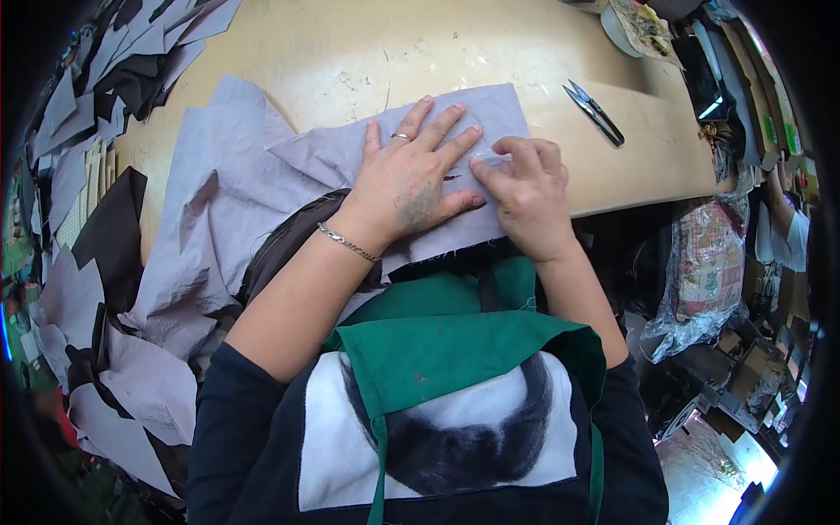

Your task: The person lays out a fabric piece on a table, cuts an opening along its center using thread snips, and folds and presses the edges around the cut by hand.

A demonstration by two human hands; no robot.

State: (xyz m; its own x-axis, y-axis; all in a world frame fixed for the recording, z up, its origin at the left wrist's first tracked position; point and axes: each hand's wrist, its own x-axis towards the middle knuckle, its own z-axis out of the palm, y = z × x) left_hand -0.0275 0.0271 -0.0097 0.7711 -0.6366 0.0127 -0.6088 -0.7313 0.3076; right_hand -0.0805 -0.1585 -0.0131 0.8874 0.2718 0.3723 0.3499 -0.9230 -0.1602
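Note:
My left hand (pixel 418 166) lies flat with fingers spread on a grey fabric piece (pixel 490 109), pressing it to the table. My right hand (pixel 531 192) is closed in a pinch at the fabric's right side, thumb and forefinger together just right of the left hand's fingers. A pale, shiny bit shows at those fingertips; I cannot tell what it is. Between my hands a short dark mark (pixel 452 178) shows on the cloth. The fabric spreads left in loose folds, and a dark cloth (pixel 293 232) bunches beside my left forearm.
Small scissors (pixel 595 114) lie on the wooden table (pixel 350 44) to the right. At the top right sits a bowl (pixel 619 33). Piles of grey and dark fabric pieces (pixel 74 105) cover the left side. Right of the table hangs a plastic-wrapped patterned bundle (pixel 710 258).

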